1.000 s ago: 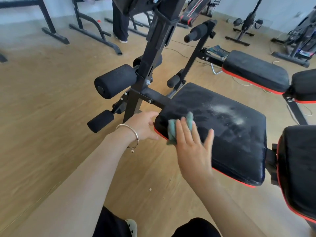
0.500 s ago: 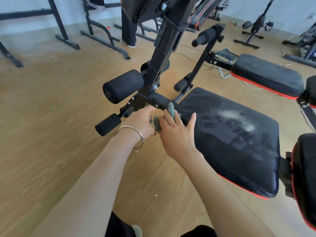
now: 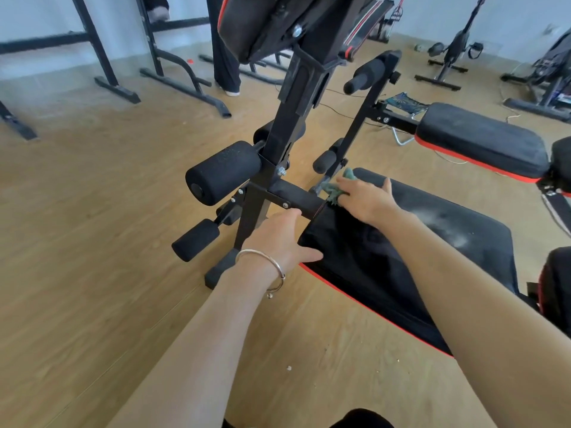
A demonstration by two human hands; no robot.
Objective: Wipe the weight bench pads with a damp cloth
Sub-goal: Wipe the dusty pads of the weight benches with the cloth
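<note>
A black seat pad with red trim (image 3: 432,257) fills the right centre; pale dust marks its far right part. My right hand (image 3: 364,197) presses a green cloth (image 3: 335,188) flat against the pad's far left corner, next to the black frame bar (image 3: 296,197). My left hand (image 3: 278,239) rests on the pad's near left edge, thumb on top, a silver bangle on the wrist. A second black pad (image 3: 482,140) lies beyond to the right.
Foam rollers (image 3: 222,173) and an upright post (image 3: 296,103) stand just left of the pad. Another pad (image 3: 556,285) sits at the right edge. A person's legs (image 3: 224,57), rack feet and exercise bikes stand on the wooden floor behind.
My right hand has carried the cloth from the pad's near left corner along the left edge to the far corner. The left hand stays on the near edge. The view has shifted.
</note>
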